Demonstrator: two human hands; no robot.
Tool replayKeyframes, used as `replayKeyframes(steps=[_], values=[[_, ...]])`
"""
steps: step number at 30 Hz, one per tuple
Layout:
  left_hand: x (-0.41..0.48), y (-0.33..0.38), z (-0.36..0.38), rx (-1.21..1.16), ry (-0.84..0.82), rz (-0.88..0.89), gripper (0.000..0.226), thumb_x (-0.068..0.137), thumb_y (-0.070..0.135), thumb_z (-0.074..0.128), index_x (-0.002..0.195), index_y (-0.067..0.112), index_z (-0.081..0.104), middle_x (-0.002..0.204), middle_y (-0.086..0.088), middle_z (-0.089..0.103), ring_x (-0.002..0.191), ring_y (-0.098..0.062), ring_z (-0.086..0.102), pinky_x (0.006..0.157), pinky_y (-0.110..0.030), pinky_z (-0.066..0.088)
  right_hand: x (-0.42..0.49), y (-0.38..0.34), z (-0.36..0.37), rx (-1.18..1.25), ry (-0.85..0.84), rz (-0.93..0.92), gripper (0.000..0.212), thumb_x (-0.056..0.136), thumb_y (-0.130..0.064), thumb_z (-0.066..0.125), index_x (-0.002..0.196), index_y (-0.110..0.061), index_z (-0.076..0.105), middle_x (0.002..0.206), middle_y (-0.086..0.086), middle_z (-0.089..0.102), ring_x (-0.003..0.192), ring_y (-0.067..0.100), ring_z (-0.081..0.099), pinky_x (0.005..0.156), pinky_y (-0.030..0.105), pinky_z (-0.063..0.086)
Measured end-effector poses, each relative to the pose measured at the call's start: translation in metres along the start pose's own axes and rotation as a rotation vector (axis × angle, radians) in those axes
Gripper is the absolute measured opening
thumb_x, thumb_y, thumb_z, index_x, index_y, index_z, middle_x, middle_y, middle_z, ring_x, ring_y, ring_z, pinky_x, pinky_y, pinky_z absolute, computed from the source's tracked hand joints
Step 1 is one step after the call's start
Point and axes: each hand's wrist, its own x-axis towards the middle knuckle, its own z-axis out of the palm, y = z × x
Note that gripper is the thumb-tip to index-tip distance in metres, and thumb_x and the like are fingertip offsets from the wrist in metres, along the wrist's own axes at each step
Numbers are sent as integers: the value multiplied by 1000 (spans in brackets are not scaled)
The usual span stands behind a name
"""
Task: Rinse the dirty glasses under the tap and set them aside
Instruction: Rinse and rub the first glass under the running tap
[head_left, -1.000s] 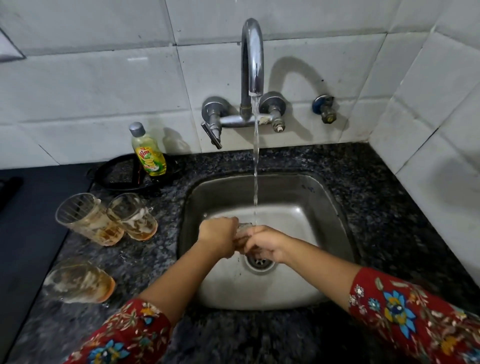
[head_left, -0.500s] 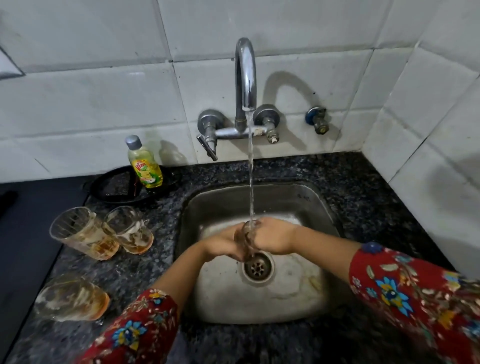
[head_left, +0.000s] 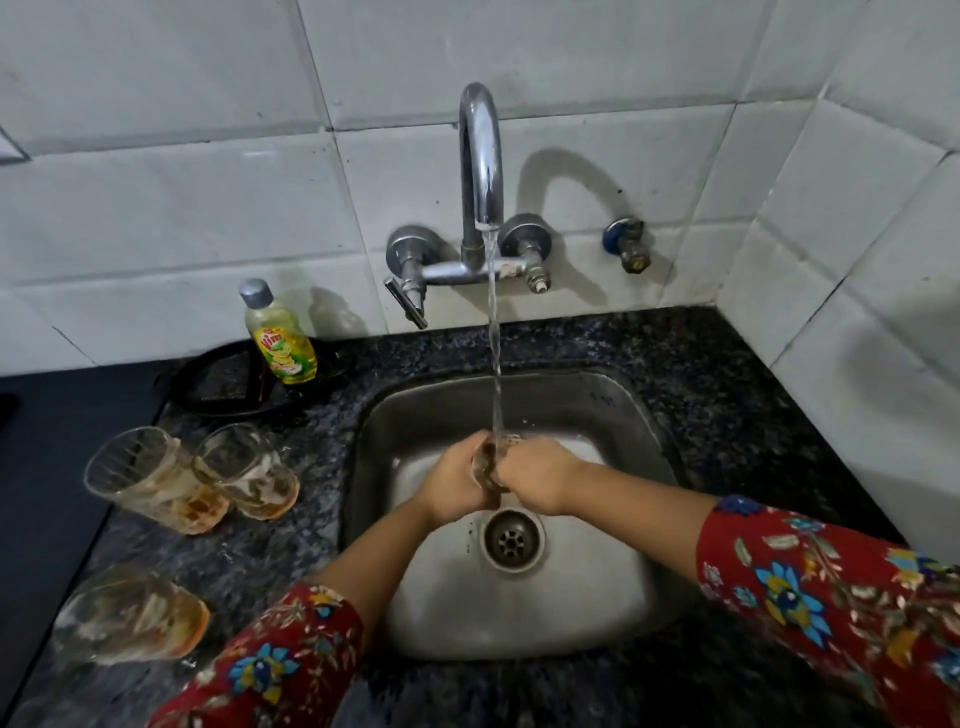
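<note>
Left hand: your left hand (head_left: 457, 486) is curled round the left side of the held glass (head_left: 491, 462), gripping it.
Right hand: your right hand (head_left: 540, 480) grips the same glass from the right. The two hands almost meet around it.
Held glass: clear, clasped between both hands over the sink basin, just behind the drain (head_left: 511, 540). Your fingers hide most of it, and only the rim and a strip of the wall show.
Water: a thin stream (head_left: 493, 338) falls straight from the spout onto the top of the held glass.
Sleeves: red floral cloth covers both your forearms partway, left sleeve (head_left: 270, 660) and right sleeve (head_left: 831, 587).
Sink: steel basin (head_left: 644, 415) set into the bench, with its floor wet around the drain.
Tap: chrome, wall-mounted, with a curved spout (head_left: 480, 156), running.
Bench: dark speckled stone (head_left: 727, 389) on all sides of the sink.
Waiting glasses: three sit on the bench left of the sink, all with brown residue inside. The far glass (head_left: 156, 480) and the middle glass (head_left: 249, 473) touch each other. The near glass (head_left: 130, 616) sits apart, closer to you, and is blurred.
Soap bottle: yellow liquid and a grey cap (head_left: 280, 338), standing on a black tray (head_left: 218, 384) by the wall, left of the tap.
Wall: white tiles (head_left: 156, 208), with a small blue-topped valve (head_left: 631, 247) right of the tap.
</note>
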Motion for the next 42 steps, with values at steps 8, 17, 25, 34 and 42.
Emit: replayKeyframes(steps=[8, 17, 25, 34, 42], values=[[-4, 9, -15, -228, -181, 3, 63, 58, -17, 74, 112, 13, 59, 100, 16, 62, 89, 8, 63, 72, -5, 44, -2, 4, -1, 108, 84, 22, 25, 88, -10, 52, 110, -13, 62, 115, 8, 64, 98, 19, 59, 85, 30, 42], [-34, 23, -15, 598, 65, -120, 36, 68, 29, 71, 97, 21, 50, 101, -1, 65, 96, -26, 61, 71, -35, 48, -1, -28, 15, 1399, -48, 375, 38, 75, 18, 50, 78, -18, 62, 75, -4, 57, 78, 12, 54, 69, 25, 45], [-38, 25, -33, 1237, -59, -287, 43, 86, 12, 57, 127, 22, 47, 125, -4, 51, 115, -27, 44, 71, -34, 37, -1, -43, 36, 2090, -152, 676, 33, 92, 0, 38, 90, -18, 65, 69, -7, 73, 81, 11, 64, 74, 28, 42], [-30, 14, -30, -244, -120, -315, 46, 53, -6, 74, 92, 14, 61, 92, -8, 65, 85, -25, 62, 72, -37, 51, -21, -38, 31, 708, 533, 305, 27, 99, -25, 40, 104, -19, 65, 109, -1, 68, 109, 17, 53, 96, 36, 35], [-1, 23, -8, -554, -258, -216, 42, 59, -14, 60, 97, 5, 59, 71, -4, 57, 64, -14, 55, 56, -26, 46, -32, 31, 13, -137, 617, -85, 21, 85, -25, 41, 91, -24, 61, 86, -7, 65, 96, 17, 58, 97, 38, 21]])
